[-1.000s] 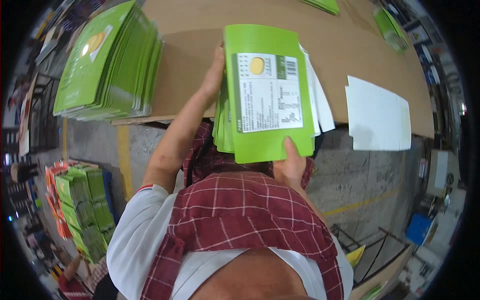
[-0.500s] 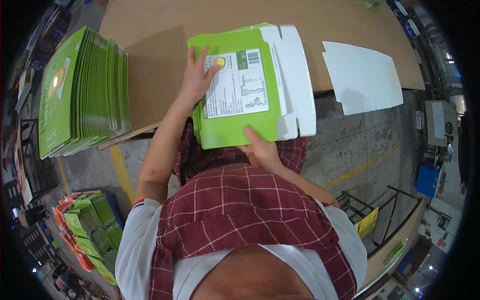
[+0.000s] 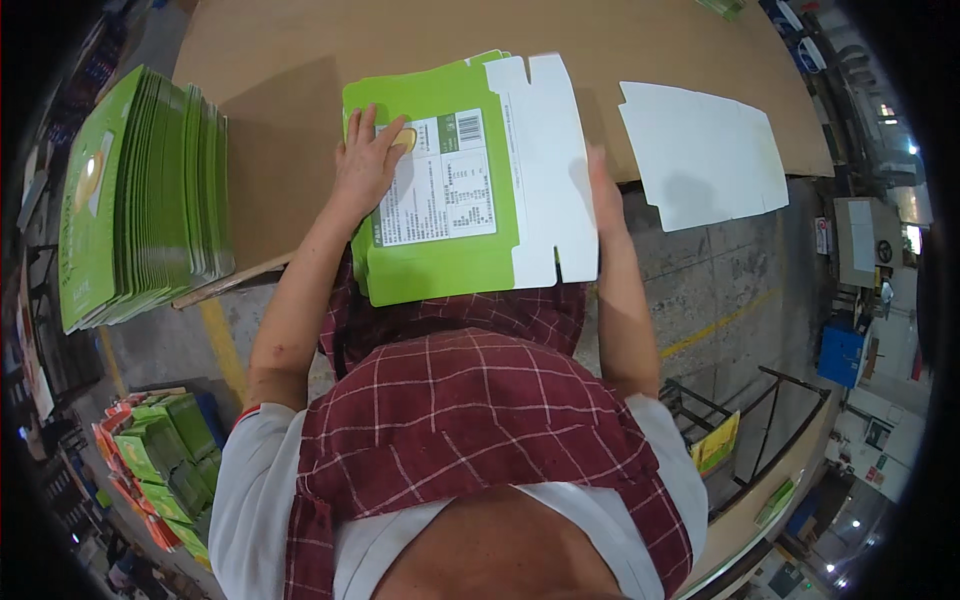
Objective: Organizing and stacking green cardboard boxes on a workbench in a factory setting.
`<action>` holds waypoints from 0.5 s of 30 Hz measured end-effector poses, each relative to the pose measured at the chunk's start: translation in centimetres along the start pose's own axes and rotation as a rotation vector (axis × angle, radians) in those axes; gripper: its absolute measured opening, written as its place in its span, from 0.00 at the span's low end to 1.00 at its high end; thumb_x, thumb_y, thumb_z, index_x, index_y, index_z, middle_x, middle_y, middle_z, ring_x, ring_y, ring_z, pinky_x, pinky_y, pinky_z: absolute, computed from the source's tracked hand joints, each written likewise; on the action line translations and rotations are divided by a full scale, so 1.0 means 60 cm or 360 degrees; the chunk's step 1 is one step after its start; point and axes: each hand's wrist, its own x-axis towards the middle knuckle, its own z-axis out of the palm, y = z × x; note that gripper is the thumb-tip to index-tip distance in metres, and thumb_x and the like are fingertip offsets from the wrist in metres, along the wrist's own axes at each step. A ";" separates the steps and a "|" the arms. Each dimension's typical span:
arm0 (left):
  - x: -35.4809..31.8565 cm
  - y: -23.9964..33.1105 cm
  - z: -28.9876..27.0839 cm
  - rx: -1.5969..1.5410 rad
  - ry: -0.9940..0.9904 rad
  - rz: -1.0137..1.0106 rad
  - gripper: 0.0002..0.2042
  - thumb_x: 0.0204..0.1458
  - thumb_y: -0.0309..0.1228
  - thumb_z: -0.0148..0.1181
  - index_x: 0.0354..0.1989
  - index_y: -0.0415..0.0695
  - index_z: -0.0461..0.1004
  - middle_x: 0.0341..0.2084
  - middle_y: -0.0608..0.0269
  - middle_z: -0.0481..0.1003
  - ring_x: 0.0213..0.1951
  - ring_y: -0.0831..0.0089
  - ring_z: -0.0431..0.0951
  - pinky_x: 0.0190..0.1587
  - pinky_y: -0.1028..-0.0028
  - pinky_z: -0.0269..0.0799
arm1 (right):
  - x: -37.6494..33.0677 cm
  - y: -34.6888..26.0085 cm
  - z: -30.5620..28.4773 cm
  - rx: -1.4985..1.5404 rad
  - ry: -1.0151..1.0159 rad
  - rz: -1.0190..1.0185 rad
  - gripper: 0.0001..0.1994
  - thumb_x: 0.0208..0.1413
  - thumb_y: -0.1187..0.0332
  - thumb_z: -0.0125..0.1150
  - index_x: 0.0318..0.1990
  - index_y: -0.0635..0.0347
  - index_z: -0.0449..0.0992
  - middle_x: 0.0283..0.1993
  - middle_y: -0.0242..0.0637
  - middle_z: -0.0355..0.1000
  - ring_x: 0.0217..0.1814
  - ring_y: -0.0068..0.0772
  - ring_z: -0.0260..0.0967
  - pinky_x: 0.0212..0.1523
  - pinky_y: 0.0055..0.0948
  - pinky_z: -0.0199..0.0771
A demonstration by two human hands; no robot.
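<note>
A stack of flattened green cartons (image 3: 440, 270) lies over the near edge of the brown table (image 3: 290, 70). The top carton shows a white label, and its white inner flap (image 3: 548, 170) is spread out to the right. My left hand (image 3: 368, 160) rests flat on the top carton's left part, fingers apart, pressing it down. My right hand (image 3: 603, 190) is slightly blurred. It stands edge-on against the right side of the white flap, touching it.
A tall pile of green flat cartons (image 3: 140, 200) stands on edge at the table's left end. A white flat carton blank (image 3: 700, 150) lies at the right and overhangs the table edge. A crate of green boxes (image 3: 160, 450) sits on the floor at lower left.
The carton stack went from held upright to lying flat on the table edge. The top carton's white flap has spread to the right. My right hand moved from the bottom edge to the flap's right side.
</note>
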 end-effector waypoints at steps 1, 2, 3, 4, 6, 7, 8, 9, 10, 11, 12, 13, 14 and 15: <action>0.000 -0.001 0.000 0.0009 -0.0023 -0.0012 0.20 0.58 0.42 0.46 0.59 0.55 0.64 0.65 0.47 0.50 0.67 0.47 0.43 0.59 0.40 0.48 | 0.028 -0.014 0.013 0.0312 -0.0063 0.0088 0.31 0.64 0.50 0.40 0.65 0.65 0.51 0.65 0.42 0.55 0.65 0.32 0.52 0.64 0.30 0.50; 0.001 -0.001 0.002 0.0024 -0.0031 -0.0023 0.20 0.58 0.42 0.46 0.59 0.55 0.64 0.64 0.47 0.50 0.67 0.46 0.43 0.59 0.40 0.48 | 0.046 -0.030 0.024 0.0325 -0.0240 -0.0060 0.31 0.63 0.50 0.40 0.66 0.62 0.50 0.65 0.40 0.55 0.66 0.31 0.51 0.65 0.30 0.49; 0.002 -0.002 0.004 0.0037 -0.0045 -0.0025 0.20 0.58 0.41 0.46 0.59 0.55 0.64 0.64 0.47 0.51 0.66 0.45 0.43 0.59 0.40 0.48 | 0.064 -0.047 0.033 0.0361 -0.0431 -0.0235 0.31 0.63 0.50 0.41 0.67 0.59 0.49 0.66 0.39 0.54 0.66 0.30 0.50 0.65 0.30 0.48; 0.003 -0.003 0.005 0.0044 -0.0039 -0.0043 0.20 0.58 0.41 0.46 0.59 0.55 0.64 0.64 0.47 0.51 0.66 0.45 0.43 0.59 0.41 0.48 | 0.075 -0.063 0.040 0.0121 -0.0367 0.0005 0.31 0.63 0.49 0.41 0.68 0.57 0.48 0.66 0.38 0.54 0.67 0.30 0.50 0.65 0.30 0.48; 0.002 -0.003 0.009 0.0047 -0.0047 -0.0076 0.20 0.58 0.41 0.46 0.59 0.55 0.64 0.64 0.47 0.52 0.66 0.43 0.43 0.60 0.42 0.48 | 0.087 -0.089 0.049 -0.0222 -0.0441 0.0214 0.31 0.63 0.49 0.42 0.68 0.52 0.47 0.66 0.36 0.53 0.67 0.29 0.49 0.65 0.29 0.48; 0.002 -0.002 0.010 0.0041 -0.0043 -0.0077 0.20 0.58 0.41 0.47 0.59 0.55 0.64 0.64 0.47 0.52 0.66 0.43 0.43 0.60 0.42 0.48 | 0.089 -0.095 0.052 -0.0275 -0.0480 0.0180 0.31 0.63 0.49 0.42 0.69 0.51 0.47 0.67 0.36 0.53 0.67 0.30 0.49 0.65 0.29 0.48; 0.002 -0.002 0.010 0.0039 -0.0040 -0.0083 0.20 0.57 0.41 0.47 0.59 0.54 0.65 0.64 0.47 0.52 0.66 0.43 0.43 0.60 0.43 0.48 | 0.091 -0.101 0.054 -0.0290 -0.0549 0.0026 0.31 0.63 0.49 0.42 0.69 0.50 0.47 0.67 0.35 0.53 0.68 0.30 0.48 0.65 0.28 0.47; 0.001 -0.002 0.009 0.0044 -0.0017 -0.0084 0.20 0.57 0.41 0.47 0.59 0.54 0.65 0.64 0.47 0.53 0.66 0.43 0.43 0.60 0.43 0.48 | 0.090 -0.102 0.055 -0.0349 -0.0693 -0.0067 0.30 0.63 0.49 0.42 0.69 0.50 0.47 0.67 0.35 0.52 0.68 0.30 0.48 0.65 0.28 0.47; 0.001 -0.002 0.007 0.0015 -0.0015 -0.0063 0.20 0.57 0.41 0.47 0.59 0.54 0.65 0.64 0.47 0.53 0.66 0.42 0.43 0.60 0.43 0.48 | 0.094 -0.103 0.057 0.0079 -0.0635 0.0085 0.29 0.64 0.51 0.40 0.68 0.51 0.48 0.68 0.35 0.52 0.69 0.30 0.46 0.66 0.27 0.45; 0.001 -0.001 0.006 -0.0013 0.0011 -0.0036 0.20 0.57 0.41 0.47 0.58 0.54 0.65 0.63 0.47 0.53 0.66 0.42 0.43 0.60 0.44 0.48 | 0.092 -0.101 0.057 0.0060 -0.0501 -0.0035 0.29 0.64 0.51 0.40 0.68 0.53 0.50 0.67 0.36 0.53 0.68 0.29 0.49 0.65 0.26 0.47; 0.001 -0.001 0.005 -0.0045 0.0041 -0.0015 0.20 0.57 0.41 0.47 0.58 0.53 0.65 0.63 0.47 0.53 0.66 0.42 0.43 0.61 0.44 0.48 | 0.100 -0.099 0.059 0.0048 -0.0302 -0.0064 0.28 0.64 0.51 0.40 0.67 0.56 0.52 0.66 0.37 0.55 0.66 0.29 0.52 0.64 0.26 0.50; 0.000 0.000 0.004 -0.0020 0.0033 -0.0033 0.20 0.57 0.41 0.47 0.58 0.53 0.65 0.63 0.47 0.53 0.66 0.42 0.43 0.61 0.44 0.48 | 0.100 -0.098 0.059 0.0121 -0.0013 -0.0111 0.28 0.64 0.52 0.39 0.66 0.59 0.54 0.65 0.38 0.57 0.65 0.29 0.54 0.63 0.25 0.52; 0.000 0.001 0.004 0.0004 0.0027 -0.0052 0.20 0.57 0.41 0.47 0.58 0.53 0.65 0.63 0.47 0.53 0.66 0.42 0.44 0.60 0.44 0.48 | 0.110 -0.095 0.062 -0.0136 -0.0049 -0.0298 0.29 0.64 0.51 0.37 0.66 0.61 0.53 0.68 0.39 0.52 0.68 0.30 0.50 0.66 0.27 0.47; 0.000 0.002 0.003 0.0030 0.0009 -0.0072 0.20 0.57 0.41 0.47 0.58 0.53 0.65 0.63 0.46 0.54 0.65 0.41 0.44 0.60 0.44 0.48 | 0.113 -0.095 0.064 -0.0200 -0.0153 -0.0287 0.29 0.64 0.51 0.37 0.66 0.61 0.52 0.69 0.39 0.50 0.69 0.31 0.47 0.67 0.27 0.46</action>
